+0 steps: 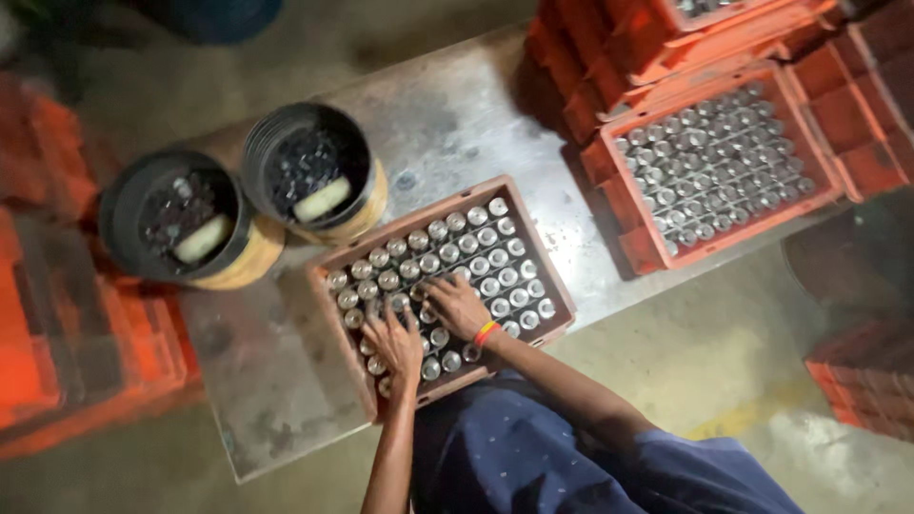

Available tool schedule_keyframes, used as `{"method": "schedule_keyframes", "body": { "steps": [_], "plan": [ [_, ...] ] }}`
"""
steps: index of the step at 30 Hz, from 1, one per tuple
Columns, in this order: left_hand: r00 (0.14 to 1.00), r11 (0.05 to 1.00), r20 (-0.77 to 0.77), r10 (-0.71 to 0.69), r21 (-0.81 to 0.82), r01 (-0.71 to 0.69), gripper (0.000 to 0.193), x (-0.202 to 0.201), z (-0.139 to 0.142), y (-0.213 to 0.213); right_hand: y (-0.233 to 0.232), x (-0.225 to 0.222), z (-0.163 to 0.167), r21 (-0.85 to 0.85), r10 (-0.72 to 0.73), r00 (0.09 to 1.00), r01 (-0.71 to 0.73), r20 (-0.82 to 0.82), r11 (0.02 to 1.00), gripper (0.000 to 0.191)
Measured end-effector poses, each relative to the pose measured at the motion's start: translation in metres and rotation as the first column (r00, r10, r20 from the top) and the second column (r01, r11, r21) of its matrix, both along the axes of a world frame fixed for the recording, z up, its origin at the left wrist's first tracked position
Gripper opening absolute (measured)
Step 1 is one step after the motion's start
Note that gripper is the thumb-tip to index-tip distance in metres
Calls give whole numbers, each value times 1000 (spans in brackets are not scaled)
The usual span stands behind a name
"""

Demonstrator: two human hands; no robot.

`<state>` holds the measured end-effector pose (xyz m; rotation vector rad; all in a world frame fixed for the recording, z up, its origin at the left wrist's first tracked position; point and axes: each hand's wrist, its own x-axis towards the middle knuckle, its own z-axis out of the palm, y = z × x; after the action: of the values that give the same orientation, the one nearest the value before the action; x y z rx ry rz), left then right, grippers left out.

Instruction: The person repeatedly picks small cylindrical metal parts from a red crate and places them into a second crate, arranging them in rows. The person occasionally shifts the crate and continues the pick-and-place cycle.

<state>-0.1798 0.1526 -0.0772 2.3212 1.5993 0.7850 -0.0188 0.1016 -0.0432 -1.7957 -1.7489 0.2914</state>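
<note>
Left hand: left hand (pixel 393 345) lies flat, fingers spread open, on the metal tops at the lower left of the brown crate; it grips nothing.
Right hand: right hand (pixel 458 305) rests palm down just beside it, fingers loosely spread over the tops, closed on nothing; an orange-and-yellow band circles the wrist.
Crate in hand: brown rectangular plastic crate (pixel 557 286), centre of the frame, set at a slant on the table.
Contents: round shiny metal tops (pixel 495 236), smooth and reflective, packed touching in straight rows inside the crate.
Table: dull grey sheet-metal table (pixel 457 124), scuffed and blotched.
Buckets: two black round buckets (pixel 305 171), ribbed rims, tan lower walls, at left of centre; each holds small dark glinting pieces and one pale oblong block.
Second crate: orange plastic crate (pixel 609 181), upper right, filled with like metal tops.
Stack: more orange crates (pixel 581 57) stacked at the top right.
Clothing: dark blue speckled cloth (pixel 514 457), bottom centre.
</note>
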Motion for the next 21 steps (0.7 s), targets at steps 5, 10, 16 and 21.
{"method": "schedule_keyframes", "body": {
  "steps": [5,10,16,21],
  "plan": [
    [1000,1000,18,9,7,-10,39,-1,-5,-1,1,0,-4,-15,7,1000,-7,3,1000,47],
    [998,999,47,33,8,-33,33,-1,-1,0,1,-1,-10,31,8,999,-10,52,999,45],
    [996,1000,88,28,-11,-27,32,0,3,0,0,-3,-10,34,-36,994,32,100,999,38],
    [995,1000,93,22,8,-23,31,-1,1,1,0,-4,-10,-1,-41,996,41,81,999,35]
  ]
}}
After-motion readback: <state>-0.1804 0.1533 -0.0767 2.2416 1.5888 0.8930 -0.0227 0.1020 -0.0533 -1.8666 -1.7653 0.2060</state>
